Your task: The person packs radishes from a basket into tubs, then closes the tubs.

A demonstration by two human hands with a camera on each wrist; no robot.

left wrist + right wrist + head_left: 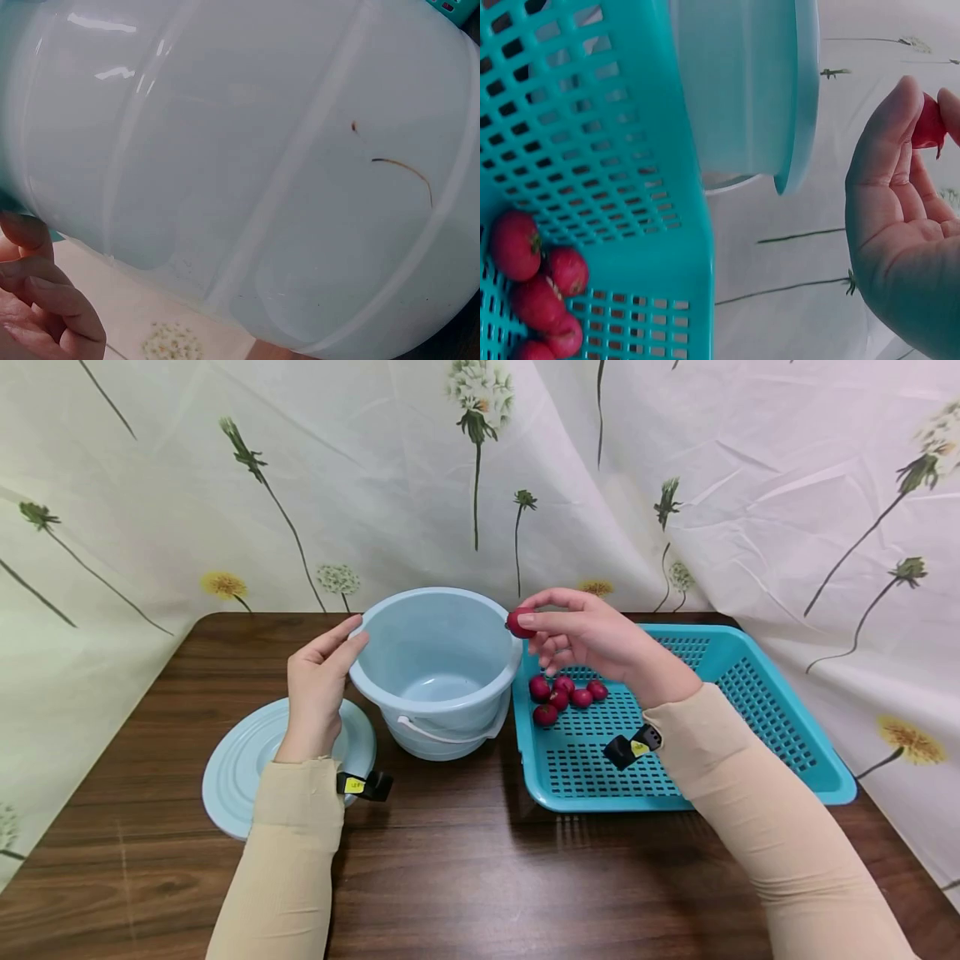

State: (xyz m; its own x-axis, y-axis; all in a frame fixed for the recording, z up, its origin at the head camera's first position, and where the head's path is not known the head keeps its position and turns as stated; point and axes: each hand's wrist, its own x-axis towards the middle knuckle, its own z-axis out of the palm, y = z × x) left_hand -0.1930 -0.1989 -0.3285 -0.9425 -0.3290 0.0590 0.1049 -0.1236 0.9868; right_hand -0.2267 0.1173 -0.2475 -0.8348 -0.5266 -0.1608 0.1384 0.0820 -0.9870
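Note:
My right hand [581, 631] pinches a red radish [521, 622] between thumb and fingertips, at the right side of the light-blue bucket's rim. The right wrist view also has this radish [928, 124], partly covered by the fingers. On the opposite side my left hand [321, 672] holds the rim of the bucket [442, 727], thumb toward the inside. Up close in the left wrist view, the bucket's wall [225, 150] fills most of the picture, with curled fingers at its edge. Several more radishes [558, 699] lie in the turquoise basket [600, 804], below my right hand.
A round light-blue lid [232, 777] lies on the wooden table [465, 877], partly under my left forearm. The bucket's white handle [450, 740] hangs down in front. A flowered cloth [375, 485] rises behind the table.

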